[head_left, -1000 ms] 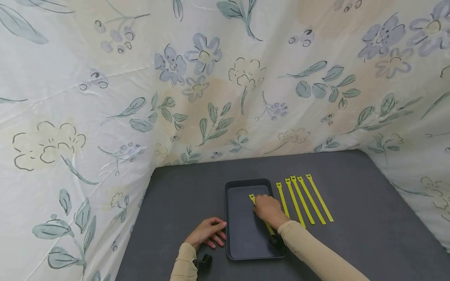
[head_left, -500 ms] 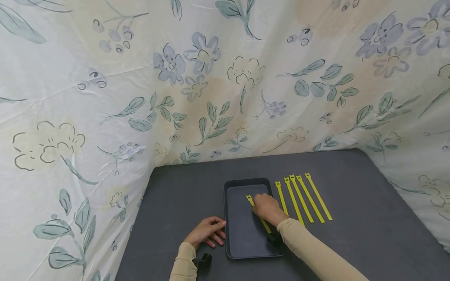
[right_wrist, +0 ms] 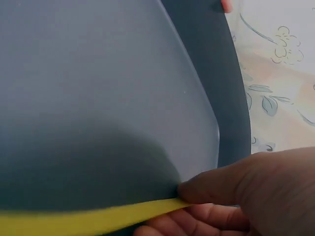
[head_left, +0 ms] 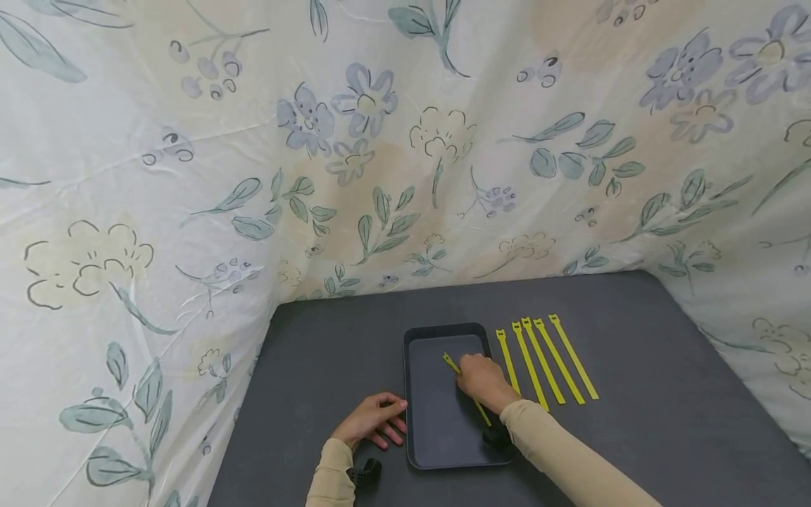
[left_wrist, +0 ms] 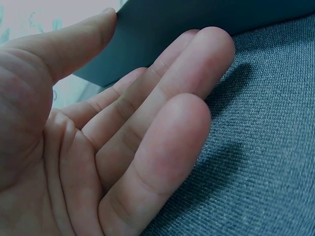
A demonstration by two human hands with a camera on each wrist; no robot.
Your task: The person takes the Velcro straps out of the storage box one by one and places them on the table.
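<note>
A yellow strap (right_wrist: pixel 98 221) with a slotted head, like a reusable cable tie, is pinched between the thumb and fingers of my right hand (head_left: pixel 483 380). It slants over the right part of a dark rectangular tray (head_left: pixel 437 466); whether it touches the tray floor I cannot tell. My left hand (head_left: pixel 374 420) rests beside the tray's left side, fingers relaxed and slightly bent. In the left wrist view its thumb tip touches the tray wall (left_wrist: pixel 147 34), and nothing lies in the palm.
Several more yellow straps (head_left: pixel 557 359) lie roughly side by side on the dark grey cloth-covered table (head_left: pixel 665 394), right of the tray. Floral fabric (head_left: pixel 443 176) hangs behind the table and at both sides. Black wrist bands (head_left: pixel 365 473) sit at both cuffs.
The held strap has shifted slightly left and turned more edge-on. My right hand has barely moved, and my left hand stays beside the tray.
</note>
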